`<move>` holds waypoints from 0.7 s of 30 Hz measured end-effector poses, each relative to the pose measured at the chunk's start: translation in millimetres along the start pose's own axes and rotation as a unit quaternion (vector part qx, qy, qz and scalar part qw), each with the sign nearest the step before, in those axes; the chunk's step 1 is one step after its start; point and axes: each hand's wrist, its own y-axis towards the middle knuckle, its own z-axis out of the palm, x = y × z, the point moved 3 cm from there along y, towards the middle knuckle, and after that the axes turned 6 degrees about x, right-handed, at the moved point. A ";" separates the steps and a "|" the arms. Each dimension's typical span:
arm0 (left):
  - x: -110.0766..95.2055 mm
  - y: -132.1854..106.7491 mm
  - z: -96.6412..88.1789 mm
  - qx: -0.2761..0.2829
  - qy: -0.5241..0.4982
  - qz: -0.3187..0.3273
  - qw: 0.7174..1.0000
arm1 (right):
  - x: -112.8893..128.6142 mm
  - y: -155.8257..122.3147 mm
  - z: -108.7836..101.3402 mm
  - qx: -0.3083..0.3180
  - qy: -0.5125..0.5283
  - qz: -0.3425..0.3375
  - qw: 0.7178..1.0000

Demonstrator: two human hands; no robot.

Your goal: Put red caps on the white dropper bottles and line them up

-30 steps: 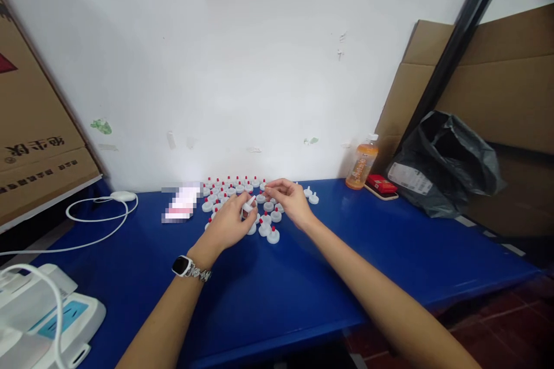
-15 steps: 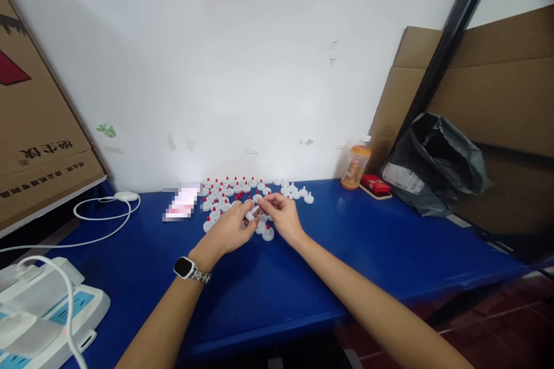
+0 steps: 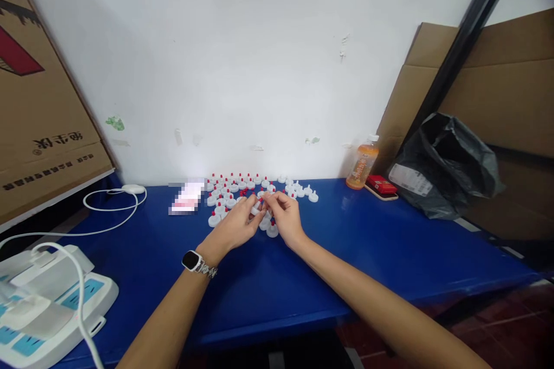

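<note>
Pinching one white cap [image 3: 257,207] between them, the left hand [image 3: 236,226] and right hand [image 3: 286,219] meet at the near edge of the cluster of red-tipped caps [image 3: 234,187] on the blue surface [image 3: 367,253] — an orange bottle [image 3: 362,166] stands well right of it.

Caps [image 3: 231,188] cluster on the table [image 3: 346,253] near the wall; a drink bottle [image 3: 362,168] and bag [image 3: 448,164] stand right, a machine [image 3: 47,311] front-left.
</note>
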 end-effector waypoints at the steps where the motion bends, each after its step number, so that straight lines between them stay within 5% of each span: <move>1: 0.5 0.8 0.8 -0.005 -0.004 0.002 1.000 | 0.2 0.7 0.5 -0.003 -0.003 0.001 1.000; 7: 3.5 2.9 3.0 -0.017 -0.031 0.010 0.999 | -1.3 13.3 -1.1 0.028 -0.016 0.007 0.999; 14: -1.0 -0.1 1.2 -0.022 -0.023 0.014 0.999 | 3.6 44.3 -17.8 0.228 -0.033 0.087 0.969; 18: 5.0 -2.3 -11.9 -0.061 -0.008 -0.012 0.998 | 2.7 63.6 -31.6 0.168 -0.128 0.027 0.977; 21: 12.8 -2.2 -16.0 -0.039 0.039 -0.023 0.998 | -6.5 71.1 -34.6 0.136 -0.227 0.007 0.964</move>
